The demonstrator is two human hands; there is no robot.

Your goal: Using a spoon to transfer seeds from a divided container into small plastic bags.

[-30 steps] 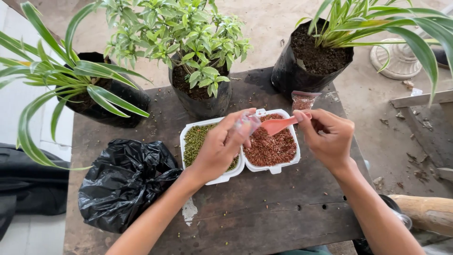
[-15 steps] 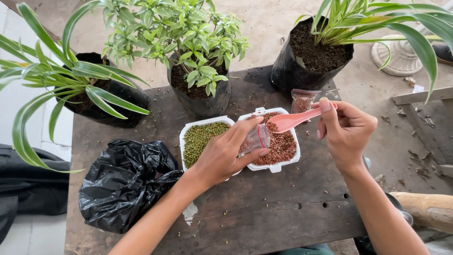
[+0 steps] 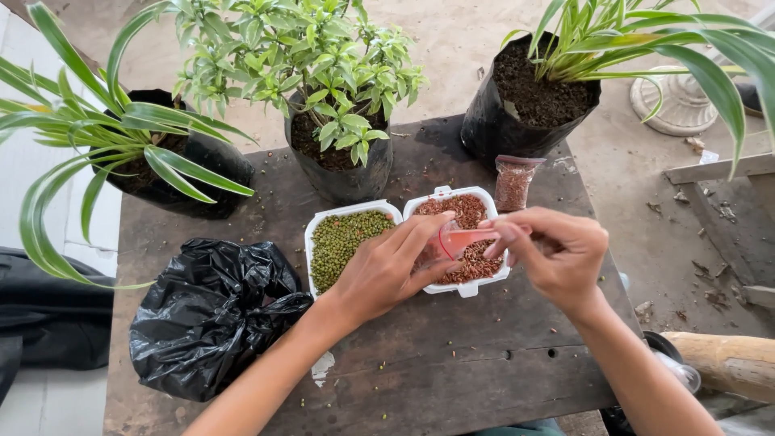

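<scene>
Two white trays stand side by side on the dark wooden table: the left tray holds green seeds, the right tray holds reddish-brown seeds. My left hand rests over the seam between them and pinches a small clear plastic bag. My right hand holds a pink spoon by the handle. The spoon's bowl points left and meets the mouth of the bag, just above the reddish-brown seeds.
A small sealed packet of reddish seeds leans behind the right tray. A crumpled black plastic bag lies at the left. Three potted plants in black bags line the far edge. Loose seeds dot the tabletop.
My right hand brought the pink spoon down and left from its raised position to the bag. Both hands have drawn together over the reddish-brown seed tray.
</scene>
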